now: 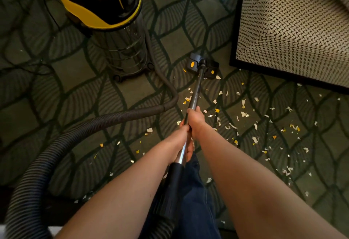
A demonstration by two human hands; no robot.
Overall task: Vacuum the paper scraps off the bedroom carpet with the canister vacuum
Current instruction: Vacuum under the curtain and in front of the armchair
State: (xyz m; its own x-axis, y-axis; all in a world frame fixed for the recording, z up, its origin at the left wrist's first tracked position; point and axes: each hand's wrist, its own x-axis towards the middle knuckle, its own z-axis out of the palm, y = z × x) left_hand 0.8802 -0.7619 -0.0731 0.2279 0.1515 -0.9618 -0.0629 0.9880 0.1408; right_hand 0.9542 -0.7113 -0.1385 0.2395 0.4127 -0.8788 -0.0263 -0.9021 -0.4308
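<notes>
A yellow and black canister vacuum (105, 12) with a steel drum stands on the patterned carpet at the upper left. Its ribbed hose (79, 131) loops across the floor to the metal wand (195, 91). My right hand (196, 120) is shut on the wand higher up, and my left hand (182, 135) is shut on it just below. The floor nozzle (203, 67) rests flat on the carpet ahead of me. White and yellow paper scraps (243, 114) lie scattered to the right of the wand and around my legs.
A woven beige armchair (294, 31) with a dark base fills the upper right, its corner close to the nozzle. A thin black cord (47, 10) runs along the carpet at the upper left. My leg in dark jeans (196, 191) is below the wand.
</notes>
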